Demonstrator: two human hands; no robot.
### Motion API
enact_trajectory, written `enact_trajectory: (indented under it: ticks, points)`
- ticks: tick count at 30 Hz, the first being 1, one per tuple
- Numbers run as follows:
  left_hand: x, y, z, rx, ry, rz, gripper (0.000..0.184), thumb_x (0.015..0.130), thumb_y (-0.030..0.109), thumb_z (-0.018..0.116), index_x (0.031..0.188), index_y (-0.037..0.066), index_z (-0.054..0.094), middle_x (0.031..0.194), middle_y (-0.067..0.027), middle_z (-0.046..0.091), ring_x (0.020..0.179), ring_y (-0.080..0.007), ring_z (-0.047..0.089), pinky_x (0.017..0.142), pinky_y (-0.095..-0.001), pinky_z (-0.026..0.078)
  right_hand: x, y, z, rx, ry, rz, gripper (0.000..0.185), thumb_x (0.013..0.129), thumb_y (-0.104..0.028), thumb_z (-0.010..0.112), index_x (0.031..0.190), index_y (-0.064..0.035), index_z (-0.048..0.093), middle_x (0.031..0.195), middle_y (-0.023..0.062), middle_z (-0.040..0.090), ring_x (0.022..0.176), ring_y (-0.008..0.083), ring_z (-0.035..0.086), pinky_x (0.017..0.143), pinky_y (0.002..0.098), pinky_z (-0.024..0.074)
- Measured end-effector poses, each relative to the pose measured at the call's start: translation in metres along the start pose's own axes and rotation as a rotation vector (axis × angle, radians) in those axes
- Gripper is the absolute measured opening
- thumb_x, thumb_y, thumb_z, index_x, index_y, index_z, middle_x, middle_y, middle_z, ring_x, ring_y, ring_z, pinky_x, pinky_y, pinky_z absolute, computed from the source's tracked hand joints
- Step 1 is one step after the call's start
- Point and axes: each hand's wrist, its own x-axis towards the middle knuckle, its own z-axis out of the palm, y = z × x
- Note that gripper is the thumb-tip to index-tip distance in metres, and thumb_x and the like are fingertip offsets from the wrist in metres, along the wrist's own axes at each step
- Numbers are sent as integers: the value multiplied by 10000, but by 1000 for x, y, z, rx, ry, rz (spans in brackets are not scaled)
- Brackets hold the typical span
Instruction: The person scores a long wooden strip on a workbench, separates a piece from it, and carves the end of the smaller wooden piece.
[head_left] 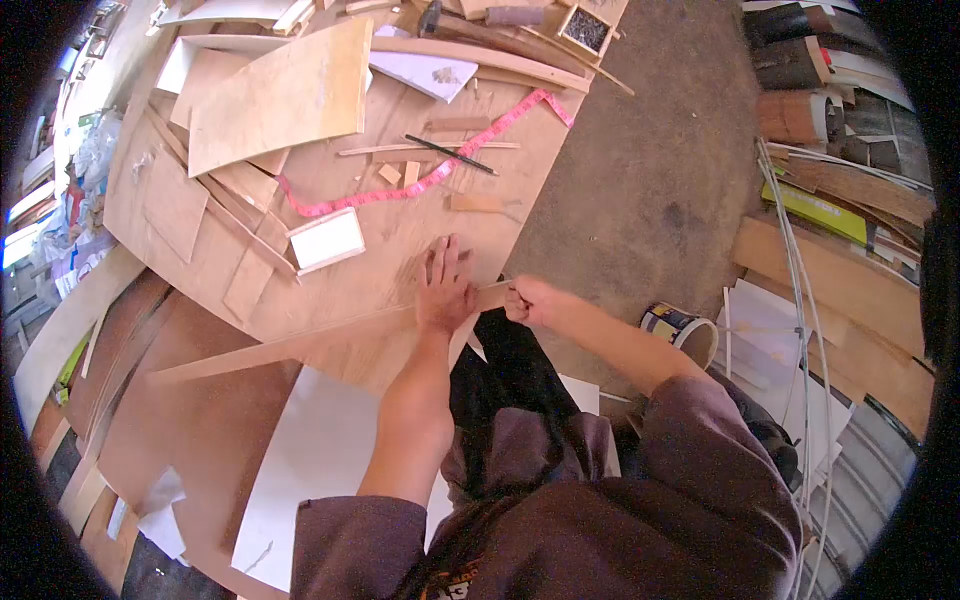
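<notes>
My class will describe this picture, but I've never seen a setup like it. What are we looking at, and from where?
There is no machine here, just one person's bare hands. A single camera on the head looks forward and down. The left hand lies over a long wooden strip, fingers spread. The right hand is closed at the strip's right-hand end; what it grips exactly is too small to tell. On the wooden table lie a pink measuring tape, a dark pencil, a hammer and a large board among other wood pieces.
</notes>
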Motion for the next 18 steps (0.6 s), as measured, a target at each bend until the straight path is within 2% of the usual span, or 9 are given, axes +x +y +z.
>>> enact_trajectory:
  ticks: [1, 2, 3, 5, 7, 9, 12, 14, 18]
  points:
    - [3, -2, 0, 2, 8, 0, 513, 802, 276, 513, 1303, 183, 454, 1489, -96, 221, 1381, -257, 179, 1095, -490, 175, -2, -3, 6, 45, 33, -20, 243, 932, -173, 411, 693, -129, 418, 463, -40, 315, 347, 81, 283, 325, 255, 213]
    - [1, -2, 0, -3, 0, -4, 513, 802, 276, 513, 1303, 183, 454, 1489, -96, 221, 1381, -257, 179, 1095, -490, 175, -1, 3, -14, 106, -93, 45, 246, 930, -169, 411, 687, -129, 409, 461, -36, 314, 345, 89, 288, 324, 260, 205]
    - [2, -1, -3, -14, 7, -2, 512, 798, 271, 515, 1299, 181, 457, 1485, -99, 231, 1379, -259, 186, 1094, -487, 180, -27, 2, -14, 103, -89, 54, 246, 930, -169, 411, 687, -129, 409, 461, -36, 314, 345, 89, 288, 324, 260, 205]
    - [0, 1, -7, -26, 10, -2, 511, 795, 266, 516, 1295, 179, 460, 1481, -102, 241, 1377, -262, 194, 1093, -485, 185, -97, -6, 9, -35, -1, 7, 265, 929, -155, 403, 665, -132, 387, 462, -31, 312, 344, 94, 287, 328, 261, 200]
    - [5, 1, -10, -32, 0, -3, 522, 789, 256, 517, 1300, 171, 451, 1472, -109, 261, 1371, -271, 209, 1095, -476, 188, -111, -4, 16, -32, 29, 4, 263, 933, -153, 401, 671, -130, 390, 461, -31, 304, 344, 98, 281, 330, 262, 200]
    - [6, 1, -8, -12, 24, 8, 532, 785, 253, 521, 1305, 169, 444, 1473, -113, 256, 1371, -275, 208, 1095, -477, 188, -88, -1, 15, -28, 52, -2, 260, 937, -150, 399, 677, -128, 392, 461, -31, 296, 344, 102, 275, 331, 264, 200]
    - [4, 1, -5, -5, 21, 13, 550, 775, 250, 529, 1310, 167, 435, 1473, -122, 251, 1370, -282, 208, 1094, -478, 192, -8, 10, 4, 174, 43, -65, 240, 947, -165, 401, 715, -104, 420, 454, -30, 291, 343, 104, 272, 326, 265, 202]
    - [8, -4, -3, -9, 2, 39, 557, 769, 248, 534, 1310, 166, 434, 1472, -128, 251, 1370, -285, 210, 1093, -479, 196, 5, -3, 8, 202, 73, 11, 229, 959, -186, 389, 755, -88, 422, 456, -19, 291, 341, 104, 271, 318, 264, 202]
    - [5, -1, 9, -43, 68, 20, 574, 756, 241, 540, 1315, 163, 432, 1472, -137, 249, 1369, -294, 210, 1089, -496, 196, -79, 20, 4, -15, 48, -109, 218, 962, -191, 371, 772, -89, 404, 475, -10, 305, 349, 98, 282, 316, 260, 205]
